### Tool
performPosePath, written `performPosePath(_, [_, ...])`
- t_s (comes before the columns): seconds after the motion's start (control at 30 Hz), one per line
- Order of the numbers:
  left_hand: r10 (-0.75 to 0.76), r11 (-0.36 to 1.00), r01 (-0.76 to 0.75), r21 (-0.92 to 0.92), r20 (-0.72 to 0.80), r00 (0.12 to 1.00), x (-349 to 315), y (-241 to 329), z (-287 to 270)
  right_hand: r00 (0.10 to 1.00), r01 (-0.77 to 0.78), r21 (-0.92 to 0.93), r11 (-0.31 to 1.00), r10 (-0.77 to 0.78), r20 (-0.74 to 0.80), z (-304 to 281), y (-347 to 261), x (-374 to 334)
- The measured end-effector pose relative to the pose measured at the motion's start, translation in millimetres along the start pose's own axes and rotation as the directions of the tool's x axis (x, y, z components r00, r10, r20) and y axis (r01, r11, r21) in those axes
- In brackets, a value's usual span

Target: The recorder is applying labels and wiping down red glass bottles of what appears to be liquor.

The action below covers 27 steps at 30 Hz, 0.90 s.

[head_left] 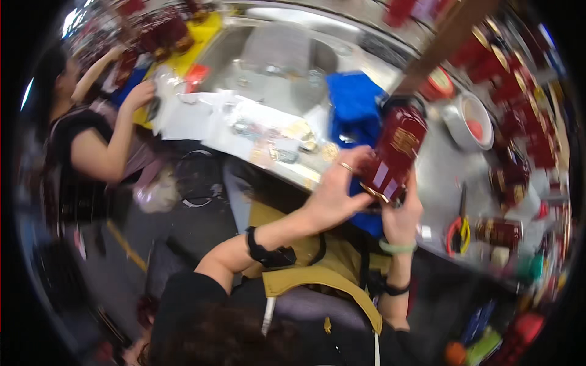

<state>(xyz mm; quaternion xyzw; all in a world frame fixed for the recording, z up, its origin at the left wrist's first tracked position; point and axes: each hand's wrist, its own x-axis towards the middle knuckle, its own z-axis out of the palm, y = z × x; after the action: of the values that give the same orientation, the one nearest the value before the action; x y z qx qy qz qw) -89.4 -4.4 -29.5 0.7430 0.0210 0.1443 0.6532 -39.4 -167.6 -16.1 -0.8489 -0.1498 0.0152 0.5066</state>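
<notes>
Cluttered steel worktable (439, 165), crowded workroom — dark red box (394, 152) gripped between left hand (339, 186) and right hand (400, 216), apparently both closed on it.

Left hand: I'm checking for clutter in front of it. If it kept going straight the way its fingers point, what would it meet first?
The left hand already grips the dark red box; straight beyond lies the blue cloth on the metal table, though depth is unclear.
</notes>
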Motion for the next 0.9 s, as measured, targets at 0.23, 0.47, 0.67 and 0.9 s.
performPosePath(0.23, [-0.007,0.998,0.011,0.068,-0.055,0.998,3.9,-2.5,-6.0,0.994,0.111,-0.035,0.993,-0.111,0.006,9.0,16.8,5.0])
performPosePath(0.47, [0.005,0.999,-0.004,0.033,-0.026,1.000,-6.9,5.1,15.1,0.997,0.072,-0.050,0.996,-0.074,-0.031,-8.0,13.0,-15.7])
performPosePath(0.67, [0.013,0.999,-0.010,0.050,-0.056,0.998,-10.3,7.7,10.3,0.997,0.078,-0.050,0.996,-0.078,0.008,-3.3,21.8,-12.4])
performPosePath(0.9, [0.026,0.999,-0.025,0.025,-0.048,0.999,-5.4,5.2,7.7,0.996,0.087,-0.053,0.995,-0.086,0.012,-2.1,19.6,-7.1])
